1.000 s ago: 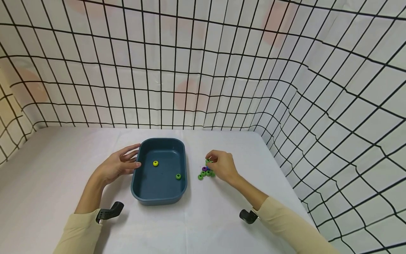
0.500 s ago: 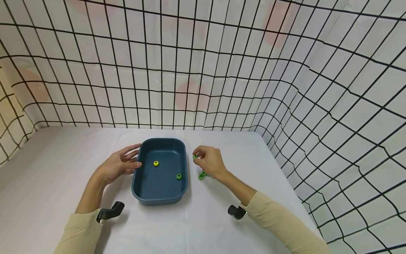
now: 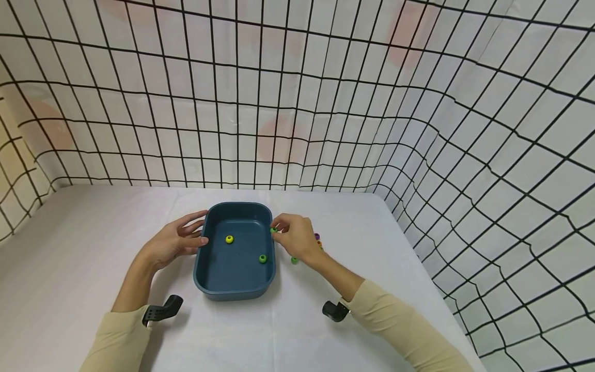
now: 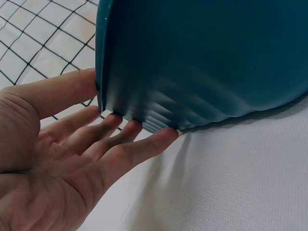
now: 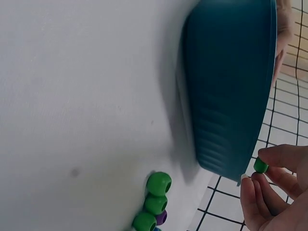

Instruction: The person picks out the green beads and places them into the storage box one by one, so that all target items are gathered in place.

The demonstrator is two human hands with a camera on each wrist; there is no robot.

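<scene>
A blue rectangular tray [image 3: 234,297] stands on the white tabletop. My left hand [image 3: 172,242] rests against its left side. In the left wrist view the thumb [image 4: 62,91] touches the rim, and the other fingers, extended, meet the outer wall. At the tray's right rim, my right hand [image 3: 297,237] pinches a green bead [image 5: 260,165] between thumb and fingertips. Inside the tray lie a yellow bead [image 3: 229,239] and another green bead [image 3: 262,259], well apart.
To the tray's right, partly behind the right hand, is a loose group of beads, including green [image 5: 159,184] and purple [image 5: 161,217] ones. Black wire grid [image 3: 260,103] over white sheeting walls the back and right of the table [image 3: 297,330].
From the bead pile, my right hand has moved left to the tray's right rim, carrying a green bead. The left hand has stayed against the tray.
</scene>
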